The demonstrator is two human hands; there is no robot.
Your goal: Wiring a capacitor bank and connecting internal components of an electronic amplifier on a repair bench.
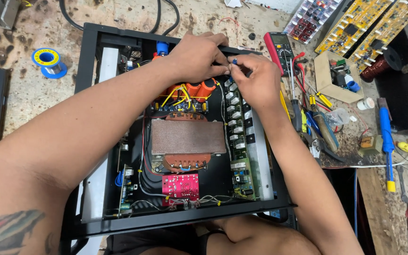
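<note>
Open black chassis (89, 141) lying on counter (24, 89); left hand (195, 56) and right hand (256, 82) meeting at far edge, grips pinching small blue part (234, 60).

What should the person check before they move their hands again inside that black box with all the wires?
1. Both hands meet at the far rim of the black chassis: ok.
2. Left hand and right hand pinch a small blue-tipped part: ok.
3. What the part joins to: cannot tell, fingers hide it.
4. Forearms stay off the transformer: ok.
5. Yellow wires by the orange capacitors free of the hands: cannot tell.
6. Power off: cannot tell.
</note>
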